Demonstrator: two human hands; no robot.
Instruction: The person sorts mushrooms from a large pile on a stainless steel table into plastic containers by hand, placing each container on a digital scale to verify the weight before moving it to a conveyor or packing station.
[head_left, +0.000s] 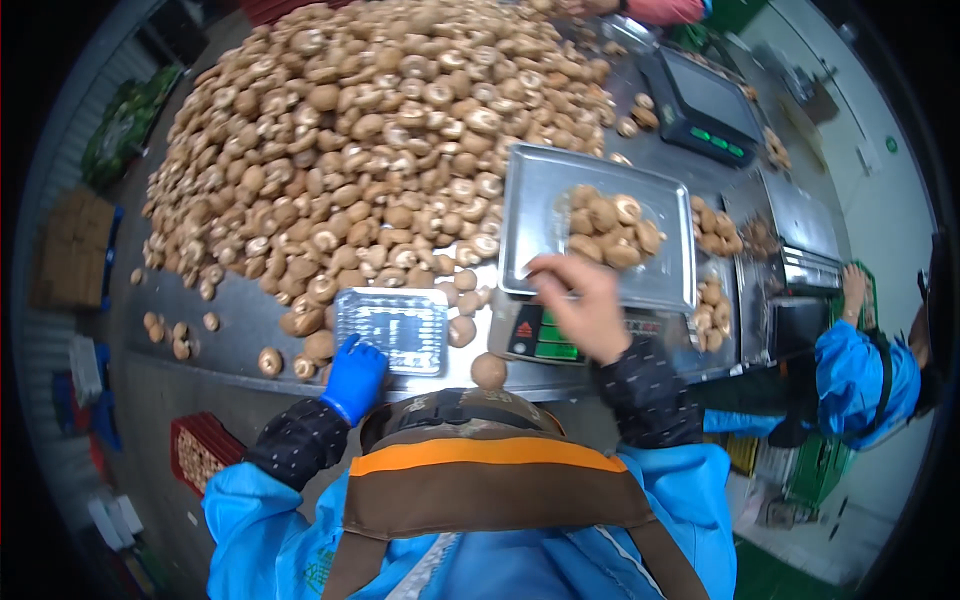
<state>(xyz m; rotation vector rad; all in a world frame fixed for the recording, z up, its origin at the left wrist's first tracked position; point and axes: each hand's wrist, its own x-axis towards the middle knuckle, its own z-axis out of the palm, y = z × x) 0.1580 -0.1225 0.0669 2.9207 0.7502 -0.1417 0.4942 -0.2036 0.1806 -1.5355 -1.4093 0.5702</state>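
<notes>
My left hand (355, 379), in a blue glove, grips the near left corner of a clear plastic tray (394, 330); its thumb is hidden. No mushrooms show in that tray. My bare right hand (581, 300) hovers over the front edge of a metal weighing pan (525, 217), fingers loosely bent and apart, with nothing seen in them. A group of shiitake mushrooms (613, 225) sits on the pan, seemingly in another clear tray. Beneath the pan is a scale (525, 330) with lit green displays, partly covered by my hand. One loose mushroom (489, 370) lies at the table's front edge.
A large shiitake heap (375, 150) covers much of the metal table (225, 300). Filled mushroom packs (711, 313) stand right of the pan. Farther back is a second scale (705, 105). A co-worker in blue (862, 375) is at right; another person's sleeve (664, 9) shows behind.
</notes>
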